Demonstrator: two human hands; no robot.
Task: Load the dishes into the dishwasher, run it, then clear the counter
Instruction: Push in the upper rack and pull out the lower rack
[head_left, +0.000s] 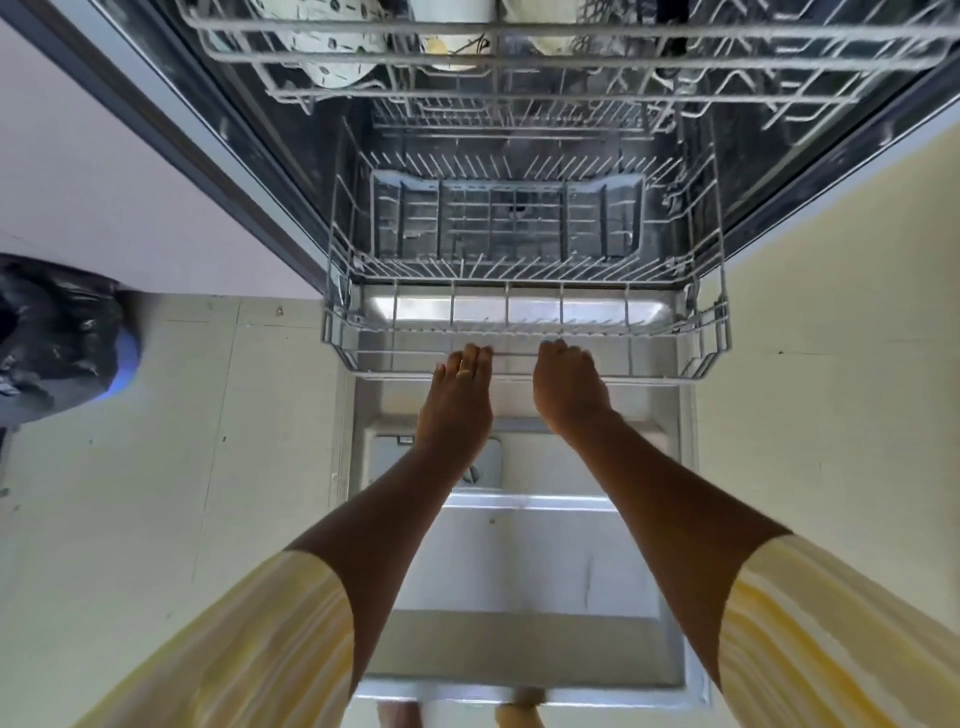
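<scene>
sleeves: two, yellow-striped, left sleeve (270, 649) and right sleeve (810, 639). Both forearms reach forward over the door.
door (519, 571): one, folded down flat below my view. I judge it serves as the runway the rack rolls on.
detergent dispenser (483, 457): one, set in the door, partly hidden under the left wrist.
left hand (460, 395): fingers (478, 356) lie close together, tips on the front rail of the lower rack, thumb out to the side. One ring. I cannot tell whether the tips hook round the wire.
right hand (566, 389): knuckles up, fingers curled over the same rail, just beside the left.
reason for the hold: two hands near the rail's middle should slide the rack straight, not skewed. I cannot tell if it is going out or in.
lower rack (719, 332): one, partly drawn out over the door.
cutlery basket (506, 218): one, seated mid-rack.
upper rack (779, 57): one, farthest away, overhanging the lower.
dishes: all that I can count sit in the upper rack, three pale pieces: a speckled bowl (332, 47), a cup (452, 52) and one more (550, 36). A dark item to the right is too unclear to name.
bin bag (57, 332): one, black, on the floor well left of the dishwasher.
task stage: loading, by my judgement.
</scene>
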